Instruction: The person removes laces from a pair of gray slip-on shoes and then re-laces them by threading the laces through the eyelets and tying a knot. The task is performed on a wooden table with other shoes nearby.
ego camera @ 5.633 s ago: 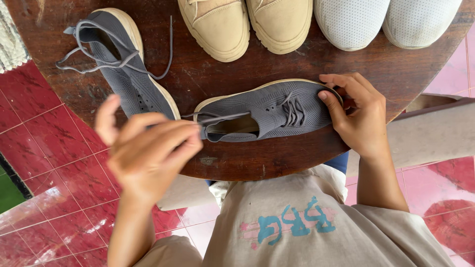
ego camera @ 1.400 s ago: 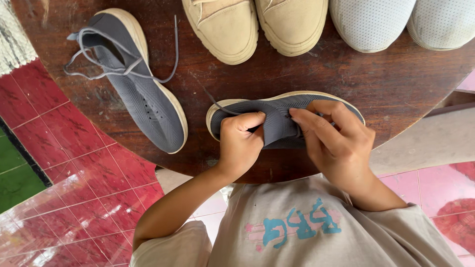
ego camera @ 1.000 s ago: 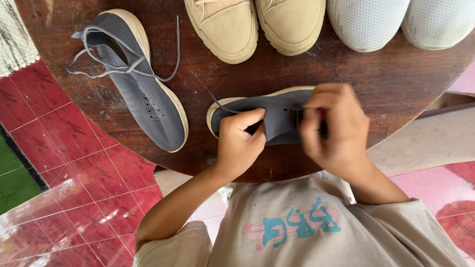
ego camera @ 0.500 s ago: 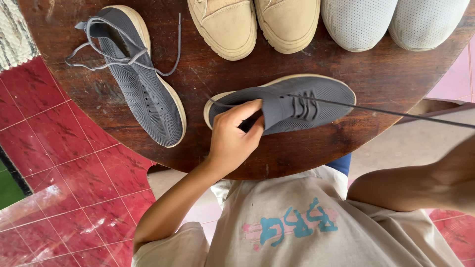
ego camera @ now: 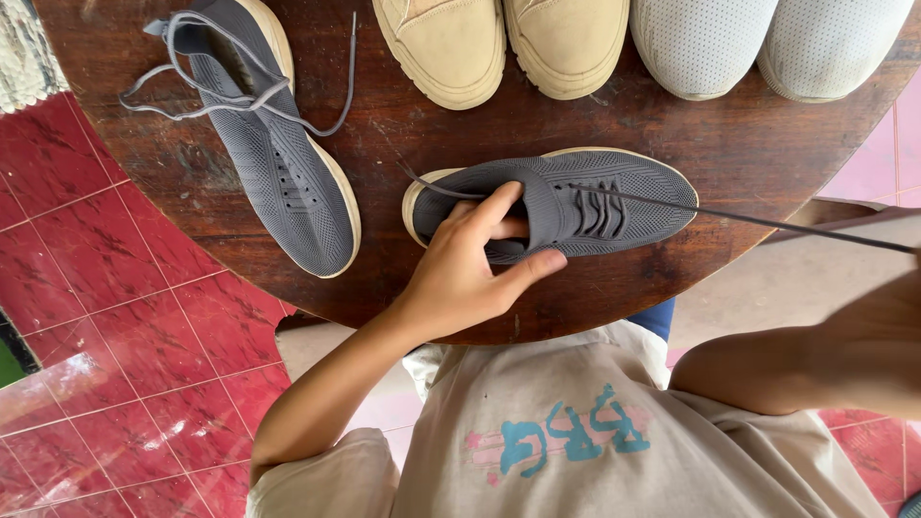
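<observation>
Firmly, my left hand [ego camera: 465,273] clamps the grey knit sneaker [ego camera: 566,206] at its collar on the round wooden table [ego camera: 729,144], bracing it (right hand out of frame, grip unseen) against the taut shoelace [ego camera: 767,221].

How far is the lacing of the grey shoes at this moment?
Looks done: the near grey shoe has its lower rows crossed. In hand: the left hand holds that shoe at its opening, and one lace runs taut to the right, toward the right forearm; the right hand itself is out of view. Left: no bow shows, and the other grey shoe lies with loose laces on the round wooden table.
</observation>
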